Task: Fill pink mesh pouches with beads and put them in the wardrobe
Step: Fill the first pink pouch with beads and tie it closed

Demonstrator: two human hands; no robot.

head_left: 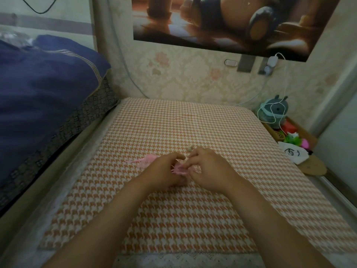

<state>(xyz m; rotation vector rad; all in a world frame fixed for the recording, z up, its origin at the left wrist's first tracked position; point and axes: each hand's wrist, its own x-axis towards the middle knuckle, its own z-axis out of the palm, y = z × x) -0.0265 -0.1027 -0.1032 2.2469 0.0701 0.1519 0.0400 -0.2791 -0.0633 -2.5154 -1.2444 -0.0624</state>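
- Left hand [166, 172], centre of frame: fingers curled, pinching the left edge of a pink mesh pouch [180, 169].
- Right hand [209, 169], just right of centre: fingers curled, pinching the same pouch at its right edge. The two hands nearly touch over it.
- Held pouch: crumpled between both hands, low over the orange-and-white houndstooth mat [173, 219]. Its contents cannot be made out.
- Second pink pouch [147, 159]: lying flat on the mat just left of the left hand, a ribbon end trailing leftward; not gripped.
- Small pale beads [190, 148]: on the mat just above the right hand's fingertips; too small to count.
- Left of frame: dark blue bedding [44, 80] beside the mat.
- Top of frame: a poster [222, 22] on the patterned wall.
- Right edge: grey-green plush toy [274, 111] with a white cable [285, 78] draped over it; below it, a white cloth [292, 153] bearing a drawn face.
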